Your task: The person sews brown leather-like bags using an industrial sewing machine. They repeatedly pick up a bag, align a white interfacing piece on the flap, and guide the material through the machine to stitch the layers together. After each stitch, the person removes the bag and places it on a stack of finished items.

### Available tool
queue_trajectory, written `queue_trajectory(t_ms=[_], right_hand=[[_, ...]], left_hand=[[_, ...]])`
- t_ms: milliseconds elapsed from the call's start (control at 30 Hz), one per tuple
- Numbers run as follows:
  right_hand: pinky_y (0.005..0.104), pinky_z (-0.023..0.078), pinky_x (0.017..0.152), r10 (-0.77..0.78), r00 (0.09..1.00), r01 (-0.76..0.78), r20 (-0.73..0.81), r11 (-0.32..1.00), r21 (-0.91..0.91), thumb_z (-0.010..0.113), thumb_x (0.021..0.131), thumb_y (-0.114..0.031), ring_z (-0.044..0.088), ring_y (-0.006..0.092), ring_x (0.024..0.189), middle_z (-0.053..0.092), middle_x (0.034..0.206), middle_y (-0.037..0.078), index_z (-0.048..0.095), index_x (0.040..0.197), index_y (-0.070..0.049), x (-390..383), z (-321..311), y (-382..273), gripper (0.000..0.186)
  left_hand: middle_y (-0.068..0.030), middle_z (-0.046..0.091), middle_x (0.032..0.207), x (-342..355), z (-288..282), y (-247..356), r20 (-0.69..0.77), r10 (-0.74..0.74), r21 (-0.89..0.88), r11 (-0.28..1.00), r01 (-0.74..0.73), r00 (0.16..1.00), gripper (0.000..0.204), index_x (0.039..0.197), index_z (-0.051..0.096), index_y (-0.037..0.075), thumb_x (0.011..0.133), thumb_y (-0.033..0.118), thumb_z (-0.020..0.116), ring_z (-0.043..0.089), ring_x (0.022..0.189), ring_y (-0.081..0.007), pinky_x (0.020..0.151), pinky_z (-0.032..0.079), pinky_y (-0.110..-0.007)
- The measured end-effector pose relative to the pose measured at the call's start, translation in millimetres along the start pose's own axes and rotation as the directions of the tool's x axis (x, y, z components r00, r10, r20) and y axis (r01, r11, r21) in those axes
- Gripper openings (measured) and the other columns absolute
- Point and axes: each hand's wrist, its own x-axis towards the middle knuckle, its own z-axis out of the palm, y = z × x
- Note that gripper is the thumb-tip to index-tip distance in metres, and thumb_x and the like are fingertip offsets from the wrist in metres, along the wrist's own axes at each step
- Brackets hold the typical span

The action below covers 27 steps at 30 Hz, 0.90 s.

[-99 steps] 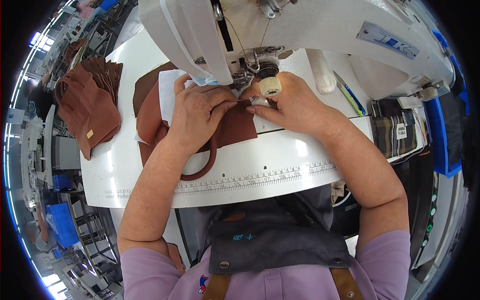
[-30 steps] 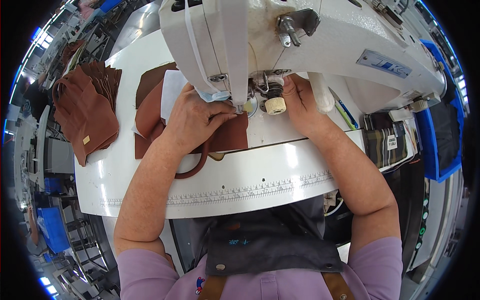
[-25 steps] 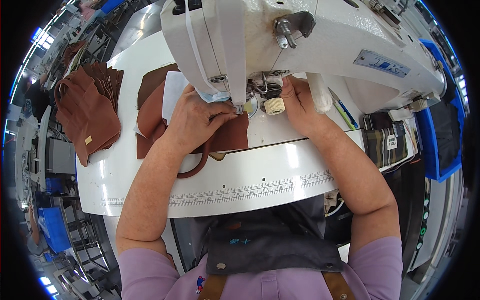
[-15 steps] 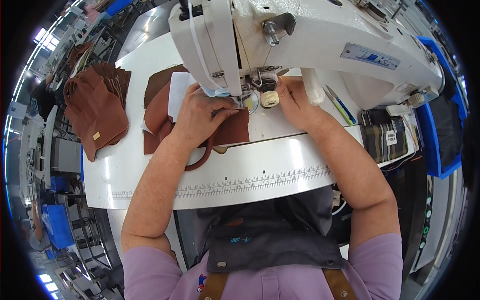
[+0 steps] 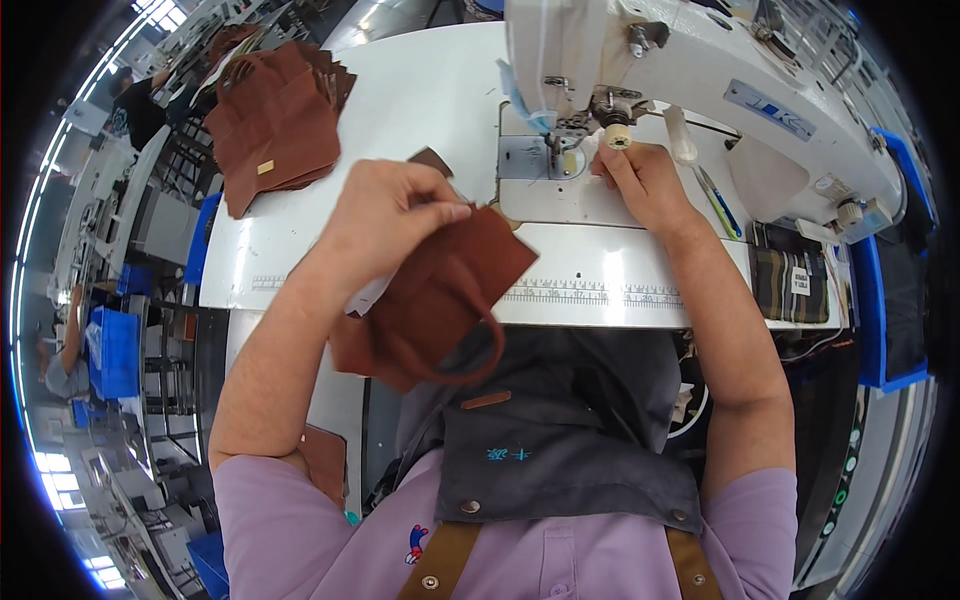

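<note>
My left hand [image 5: 392,212] pinches the top edge of a brown leather bag panel [image 5: 425,300] with a looped handle [image 5: 490,350]. The panel hangs tilted over the table's front edge, and a bit of white lining [image 5: 368,296] shows beside my wrist. My right hand [image 5: 648,188] is closed next to the sewing machine [image 5: 680,70], its thumb against curled fingers just below the cream knob [image 5: 617,137]. Whatever those fingertips hold, if anything, is hidden. To their left, the needle and presser foot [image 5: 556,155] stand over the metal plate [image 5: 522,158] with no leather under them.
A stack of brown leather bag panels [image 5: 275,135] lies at the table's left. Right of the machine bed are a pen and a green-handled tool [image 5: 718,205], then a plaid pouch [image 5: 790,275]. A ruler strip [image 5: 590,293] runs along the white table [image 5: 430,75]. A blue bin [image 5: 900,375] stands far right.
My left hand has drawn the leather panel out from under the presser foot, toward me and lifted over the table edge. My right hand stays beside the machine head. The whole view has shifted.
</note>
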Motion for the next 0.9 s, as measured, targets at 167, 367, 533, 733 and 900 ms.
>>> queue_trajectory(t_ms=[167,367,533,733,900], right_hand=[[0.0375,0.052,0.087,-0.112,0.966,0.022,0.232,0.934,0.356,0.049,0.103,-0.049,0.068,0.0252,0.091,0.073,0.092,0.015,0.072,0.102,0.002,-19,-7,-33,0.055],[0.0321,0.051,0.091,-0.075,0.951,-0.087,0.301,0.867,0.490,0.066,0.099,-0.028,0.066,0.0166,0.095,0.072,0.097,0.009,0.068,0.116,0.002,-70,23,-107,0.035],[0.0269,0.051,0.076,0.112,0.974,-0.212,0.199,0.767,0.605,0.062,0.103,-0.022,0.063,0.0091,0.081,0.070,0.087,0.004,0.069,0.105,0.001,-74,32,-108,0.024],[0.0259,0.051,0.072,0.060,0.952,-0.205,0.301,0.854,0.478,0.064,0.101,-0.023,0.061,0.0085,0.075,0.066,0.076,0.003,0.066,0.090,0.000,-52,6,-118,0.025],[0.0231,0.050,0.065,0.075,0.947,-0.218,0.311,0.863,0.455,0.070,0.098,-0.023,0.062,0.0066,0.069,0.068,0.074,0.003,0.066,0.086,-0.001,-41,2,-116,0.025]], left_hand=[[0.0037,0.065,0.075,-30,-51,3,-0.095,-0.065,-0.284,0.958,0.036,0.993,0.014,0.087,0.073,0.002,0.089,0.015,0.078,0.053,0.066,-0.0026,0.060,0.041,-0.020],[0.0044,0.063,0.073,-67,-52,-3,-0.164,-0.189,-0.570,0.819,0.063,0.968,0.015,0.086,0.070,0.003,0.091,0.014,0.077,0.052,0.066,-0.0020,0.061,0.041,-0.019],[0.0018,0.064,0.082,-77,-49,-16,-0.201,-0.105,-0.401,0.916,0.015,0.974,0.017,0.084,0.067,0.005,0.091,0.016,0.077,0.056,0.075,-0.0039,0.069,0.043,-0.021],[-0.0028,0.070,0.095,-88,-32,-33,-0.194,-0.102,-0.572,0.820,-0.028,0.976,0.015,0.096,0.067,0.002,0.089,0.010,0.078,0.062,0.084,-0.0042,0.074,0.048,-0.021],[-0.0034,0.071,0.085,-92,-13,-39,-0.052,-0.089,-0.639,0.768,0.035,0.995,0.017,0.100,0.069,0.000,0.086,0.003,0.079,0.063,0.075,-0.0042,0.070,0.051,-0.019]])
